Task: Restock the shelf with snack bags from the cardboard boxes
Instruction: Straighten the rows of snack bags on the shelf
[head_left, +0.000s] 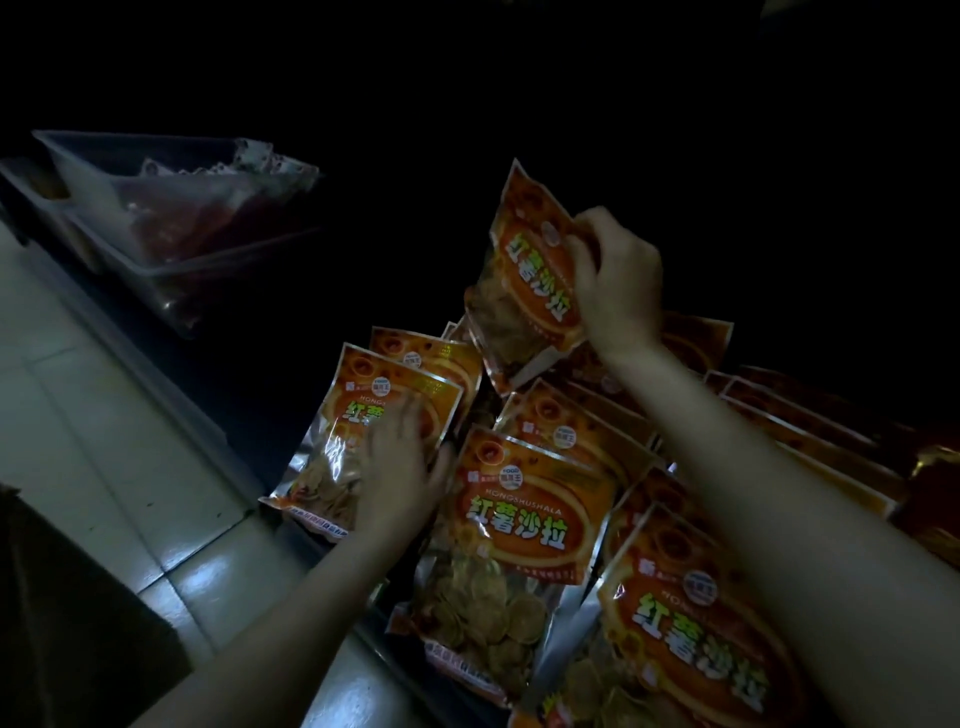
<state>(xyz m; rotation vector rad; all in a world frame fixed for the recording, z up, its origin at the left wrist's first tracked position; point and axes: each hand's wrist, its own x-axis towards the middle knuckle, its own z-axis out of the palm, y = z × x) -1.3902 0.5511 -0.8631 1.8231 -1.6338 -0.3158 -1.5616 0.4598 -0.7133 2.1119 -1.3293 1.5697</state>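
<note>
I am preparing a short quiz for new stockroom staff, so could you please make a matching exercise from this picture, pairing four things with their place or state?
Column one:
1. right hand
2. left hand
3. clear plastic bin
4. tiled floor

Column two:
A. far left, pale and glossy
B. rests flat on the leftmost snack bag
C. upper left, with red packets inside
D. holds a raised snack bag by its edge

Pairs: 1-D, 2-B, 3-C, 4-A
</note>
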